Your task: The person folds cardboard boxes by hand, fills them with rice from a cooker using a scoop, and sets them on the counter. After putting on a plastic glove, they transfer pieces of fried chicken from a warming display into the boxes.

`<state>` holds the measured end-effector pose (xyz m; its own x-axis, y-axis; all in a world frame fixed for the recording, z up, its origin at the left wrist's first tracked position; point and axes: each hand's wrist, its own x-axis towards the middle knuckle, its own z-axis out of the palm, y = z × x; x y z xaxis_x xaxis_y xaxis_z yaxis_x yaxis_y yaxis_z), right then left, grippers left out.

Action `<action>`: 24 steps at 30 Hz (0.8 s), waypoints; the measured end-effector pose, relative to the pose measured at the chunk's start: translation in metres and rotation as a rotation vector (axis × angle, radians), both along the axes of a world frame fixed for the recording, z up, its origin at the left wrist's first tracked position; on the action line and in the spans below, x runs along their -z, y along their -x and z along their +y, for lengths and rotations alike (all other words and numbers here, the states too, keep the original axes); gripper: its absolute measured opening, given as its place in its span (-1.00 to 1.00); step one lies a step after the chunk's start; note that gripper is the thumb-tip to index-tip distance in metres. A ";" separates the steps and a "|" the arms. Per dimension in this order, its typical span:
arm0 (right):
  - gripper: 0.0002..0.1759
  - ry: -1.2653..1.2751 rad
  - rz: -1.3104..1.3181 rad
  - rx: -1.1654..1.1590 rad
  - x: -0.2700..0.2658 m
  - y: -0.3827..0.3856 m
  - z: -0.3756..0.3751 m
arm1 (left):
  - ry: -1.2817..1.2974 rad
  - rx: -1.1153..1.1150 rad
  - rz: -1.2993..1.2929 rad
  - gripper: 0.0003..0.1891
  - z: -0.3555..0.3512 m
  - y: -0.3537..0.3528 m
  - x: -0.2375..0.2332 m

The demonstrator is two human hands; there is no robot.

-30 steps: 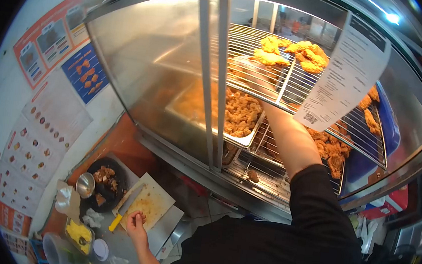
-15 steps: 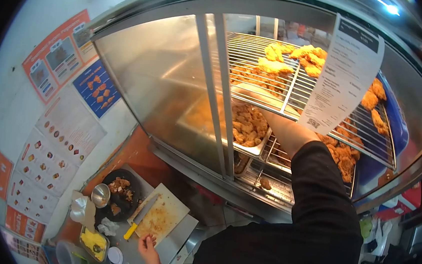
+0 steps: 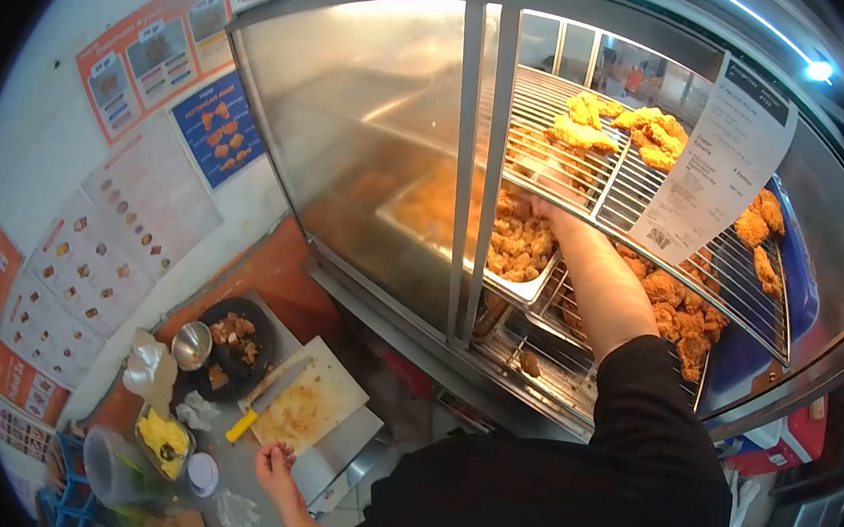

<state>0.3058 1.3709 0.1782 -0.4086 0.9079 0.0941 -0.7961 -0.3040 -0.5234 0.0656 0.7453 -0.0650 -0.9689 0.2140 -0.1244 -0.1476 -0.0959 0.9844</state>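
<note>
My right arm reaches into a lit glass display cabinet, under the upper wire rack (image 3: 639, 187). My right hand (image 3: 546, 202) is at a metal tray (image 3: 517, 290) of small fried chicken pieces (image 3: 521, 247). The rack bars and the chicken hide its fingers, so whether they hold a piece cannot be made out. My left hand (image 3: 276, 467) hangs loosely curled, with nothing visible in it, by the near edge of a white cutting board (image 3: 331, 381). On the board, covered in crumbs, lies a knife with a yellow handle (image 3: 241, 425).
Large fried chicken pieces (image 3: 664, 134) lie on the upper rack, others (image 3: 679, 306) below. A paper receipt (image 3: 717, 164) hangs over the opening. The left counter holds a dark mortar (image 3: 261, 325) with chicken bits, a metal bowl (image 3: 192, 344) and a yellow-filled container (image 3: 164, 437).
The view has shifted, so the cabinet appears further right and the counter further left. My right hand stays in the cabinet at the chicken tray. My left hand remains beside the board.
</note>
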 end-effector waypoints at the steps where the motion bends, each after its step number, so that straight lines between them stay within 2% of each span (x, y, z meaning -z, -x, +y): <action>1: -0.33 0.019 0.033 0.005 -0.001 -0.004 0.001 | -0.005 0.029 0.014 -0.87 0.002 0.002 0.003; 7: -0.35 0.119 0.149 0.085 0.006 -0.024 -0.006 | -0.011 0.167 0.031 -0.87 0.021 0.025 0.001; 9: -0.51 0.117 0.206 0.045 0.012 -0.025 -0.006 | -0.022 0.190 0.018 -0.87 0.026 0.031 -0.003; 10: -0.46 0.068 0.185 0.040 0.005 -0.029 -0.029 | -0.032 0.236 0.047 -0.86 0.030 0.036 -0.007; 11: -0.34 0.130 0.182 0.094 -0.002 -0.031 -0.053 | -0.042 0.278 0.074 -0.85 0.033 0.040 -0.011; 13: -0.24 0.287 0.223 0.115 0.001 -0.039 -0.056 | -0.033 0.309 0.083 -0.83 0.036 0.050 -0.020; 15: -0.17 0.358 0.270 0.212 -0.006 -0.047 -0.068 | 0.024 0.360 0.114 -0.84 0.032 0.059 -0.036; 16: -0.23 0.420 0.316 0.156 -0.005 -0.061 -0.065 | 0.027 0.335 0.113 -0.83 0.027 0.067 -0.037; 17: -0.33 0.034 0.331 -0.057 0.002 -0.073 -0.077 | 0.037 0.341 0.104 -0.83 0.021 0.073 -0.048; 18: -0.40 0.060 0.240 -0.053 0.006 -0.091 -0.069 | 0.047 0.347 0.135 -0.82 0.009 0.085 -0.048; 19: -0.37 -0.081 0.115 0.011 0.000 -0.103 -0.089 | 0.105 0.326 0.144 -0.82 -0.004 0.097 -0.048; 21: -0.36 -0.113 0.019 0.086 0.007 -0.123 -0.131 | 0.176 0.268 0.131 -0.82 -0.044 0.130 -0.037; 22: -0.36 -0.171 -0.001 0.048 0.014 -0.123 -0.155 | 0.356 0.236 0.213 -0.82 -0.065 0.148 -0.022; 23: -0.49 -0.026 0.017 -0.100 0.010 -0.110 -0.195 | 0.535 0.220 0.290 -0.81 -0.084 0.163 -0.010; 24: -0.44 -0.146 0.011 -0.255 0.021 -0.089 -0.222 | 0.665 0.217 0.290 -0.80 -0.101 0.178 -0.001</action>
<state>0.3948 1.1487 0.1576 -0.6199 0.7525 0.2223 -0.7097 -0.4168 -0.5680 -0.1124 0.6448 -0.0642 -0.9270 0.3728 -0.0404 0.1786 0.5336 0.8267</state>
